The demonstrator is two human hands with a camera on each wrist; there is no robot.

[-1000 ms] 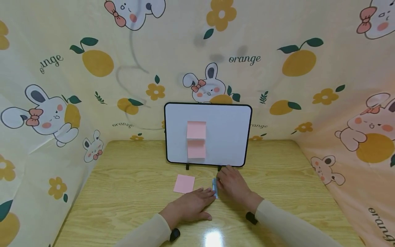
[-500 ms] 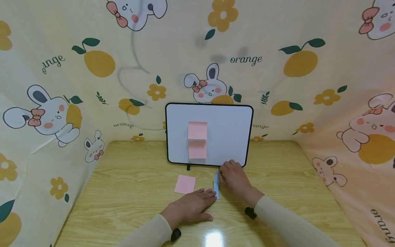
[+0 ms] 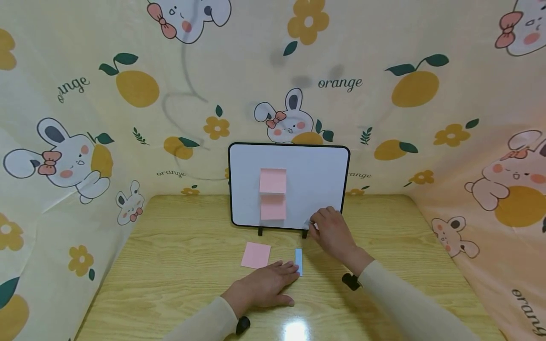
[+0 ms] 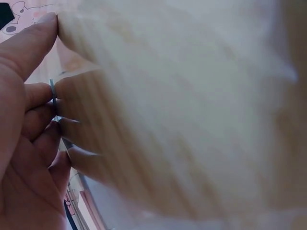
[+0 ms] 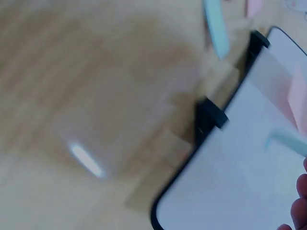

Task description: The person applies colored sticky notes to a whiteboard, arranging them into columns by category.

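My left hand (image 3: 266, 284) lies flat on the table with its fingers out straight. Its fingertips press on the near end of a narrow pad of light blue sticky notes (image 3: 298, 256). Between thumb and fingers, my right hand (image 3: 334, 234) pinches one narrow blue sticky note (image 5: 288, 140) in front of the lower right part of the whiteboard (image 3: 315, 180). Most of that note is hidden by the fingers in the head view. In the right wrist view its free end sticks out over the white surface.
Two pink sticky notes, an upper one (image 3: 273, 181) and a lower one (image 3: 273, 208), hang on the board's left half. A square pink sticky note (image 3: 256, 255) lies on the table left of the blue pad. Black feet (image 3: 260, 231) support the board, with a patterned cloth behind.
My right hand has peeled the narrow blue note off the pad and lifted it up and right to the board. The left hand has stayed on the pad.
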